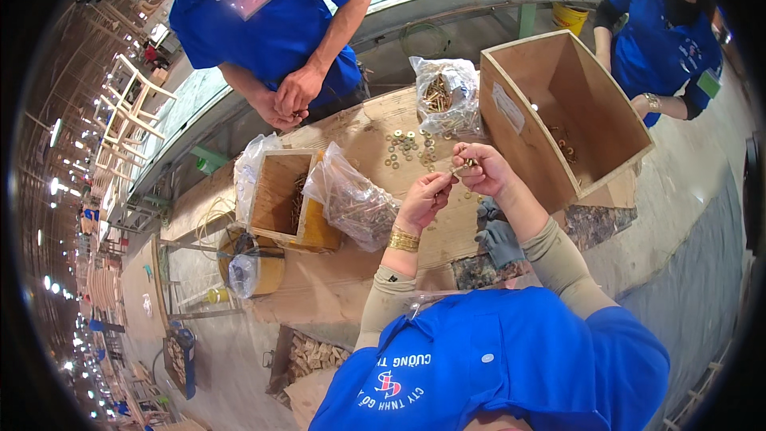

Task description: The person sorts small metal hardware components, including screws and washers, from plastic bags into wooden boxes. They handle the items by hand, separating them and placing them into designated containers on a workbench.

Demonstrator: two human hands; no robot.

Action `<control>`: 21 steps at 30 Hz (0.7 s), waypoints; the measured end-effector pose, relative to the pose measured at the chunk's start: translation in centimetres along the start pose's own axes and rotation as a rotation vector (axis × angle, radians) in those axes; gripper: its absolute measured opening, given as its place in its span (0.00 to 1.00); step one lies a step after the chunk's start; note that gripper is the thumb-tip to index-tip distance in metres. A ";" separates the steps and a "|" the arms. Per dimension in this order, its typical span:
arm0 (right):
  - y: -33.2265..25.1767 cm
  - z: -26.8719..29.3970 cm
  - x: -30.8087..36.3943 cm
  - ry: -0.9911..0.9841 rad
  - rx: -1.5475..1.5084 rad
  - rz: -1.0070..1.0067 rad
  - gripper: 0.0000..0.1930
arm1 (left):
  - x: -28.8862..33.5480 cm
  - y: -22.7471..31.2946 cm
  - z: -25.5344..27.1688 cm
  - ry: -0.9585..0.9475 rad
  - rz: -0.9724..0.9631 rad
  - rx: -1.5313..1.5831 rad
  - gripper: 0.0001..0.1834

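Observation:
My left hand [425, 198] and my right hand [487, 172] meet above the wooden table. Between their fingertips is a small brass-coloured bolt [463, 166], which both hands pinch; its far end carries what looks like a washer, too small to be sure. Just beyond my hands lie loose washers [403, 144], scattered on the wood. A clear plastic bag of bolts [437, 96] stands open behind them. To the left, another bag of bolts [359, 203] leans against a small wooden box [275, 191] with bolts inside.
A large wooden box [519, 136] with a few washers inside stands at my right. Grey gloves [500, 241] lie near my right forearm. Across the table, one person [263, 40] works with both hands together; another person [662, 40] stands beyond the large box. A yellow bucket [568, 17] sits behind.

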State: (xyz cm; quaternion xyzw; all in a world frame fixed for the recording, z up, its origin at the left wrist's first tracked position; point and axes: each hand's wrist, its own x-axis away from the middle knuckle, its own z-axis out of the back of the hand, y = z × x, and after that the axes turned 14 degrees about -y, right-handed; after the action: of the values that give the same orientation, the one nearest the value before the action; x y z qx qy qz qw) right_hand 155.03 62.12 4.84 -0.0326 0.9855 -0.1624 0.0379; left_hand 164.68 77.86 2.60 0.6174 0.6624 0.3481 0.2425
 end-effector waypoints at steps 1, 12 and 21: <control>0.2 0.4 0.6 -0.011 0.009 0.023 0.05 | 0.2 -0.2 0.0 0.015 0.029 -0.035 0.10; 4.7 4.9 6.1 -0.004 -0.293 0.131 0.07 | 0.5 -1.3 -3.1 0.267 0.099 -0.144 0.13; 8.4 5.2 5.9 0.236 -0.368 0.173 0.09 | 0.9 -3.5 -5.5 0.270 0.059 -0.165 0.11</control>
State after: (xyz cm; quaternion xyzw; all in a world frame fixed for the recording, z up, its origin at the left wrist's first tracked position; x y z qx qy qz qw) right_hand 149.16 67.98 -3.13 0.0649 0.9952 0.0212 -0.0706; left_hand 158.20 77.84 3.59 0.5622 0.6397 0.4881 0.1908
